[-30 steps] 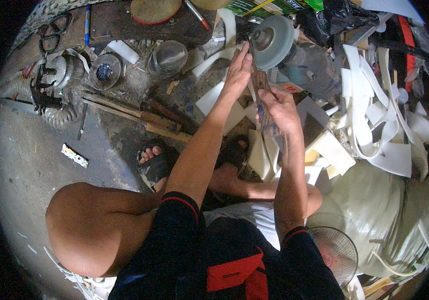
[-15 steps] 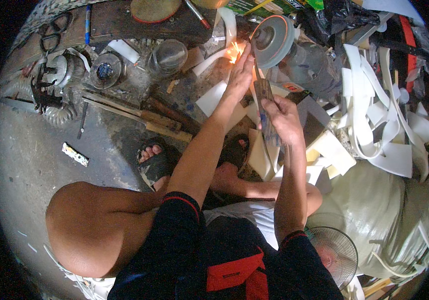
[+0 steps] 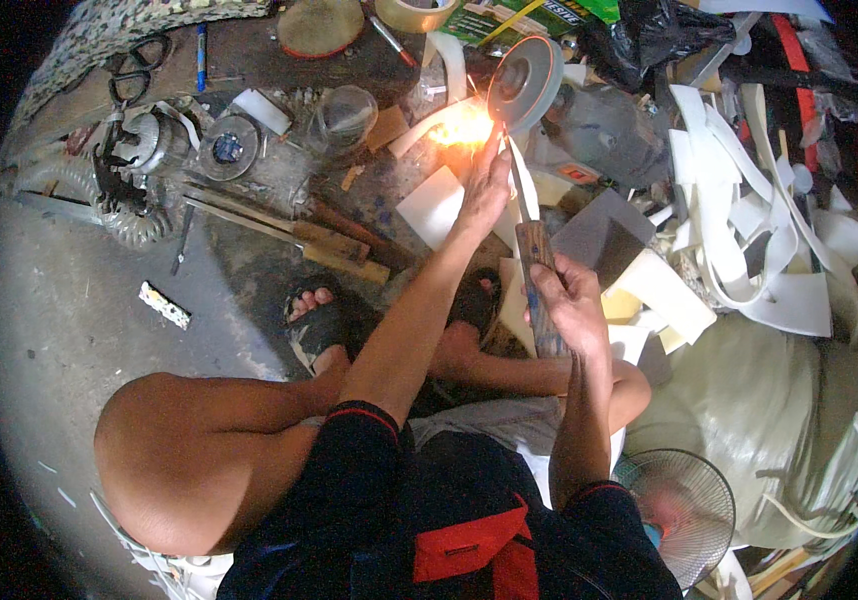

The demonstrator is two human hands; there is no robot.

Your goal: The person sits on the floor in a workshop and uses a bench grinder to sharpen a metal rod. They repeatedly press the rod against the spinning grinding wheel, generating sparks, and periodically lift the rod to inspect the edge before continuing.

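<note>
My right hand (image 3: 576, 300) is closed round the worn wooden handle of a knife (image 3: 541, 290). Its narrow, bright blade points away from me, toward a spinning grinding wheel (image 3: 527, 85). My left hand (image 3: 487, 190) lies along the blade near its tip, fingers together and pressed to the metal just below the wheel. Orange-white sparks (image 3: 464, 124) burst out to the left of the contact spot. The left fingers partly hide the blade's tip.
White and cream foam offcuts (image 3: 724, 200) pile up on the right, by a big wrapped bundle (image 3: 739, 420) and a fan (image 3: 684, 510). Left of the wheel are a clear plastic tub (image 3: 343, 118), wood-handled blades (image 3: 289, 232), scissors (image 3: 134, 75) and a blue marker (image 3: 201, 60).
The knife and my right hand have drawn back toward me, so more blade shows. My left hand has also come slightly nearer. The spark burst is larger and brighter.
</note>
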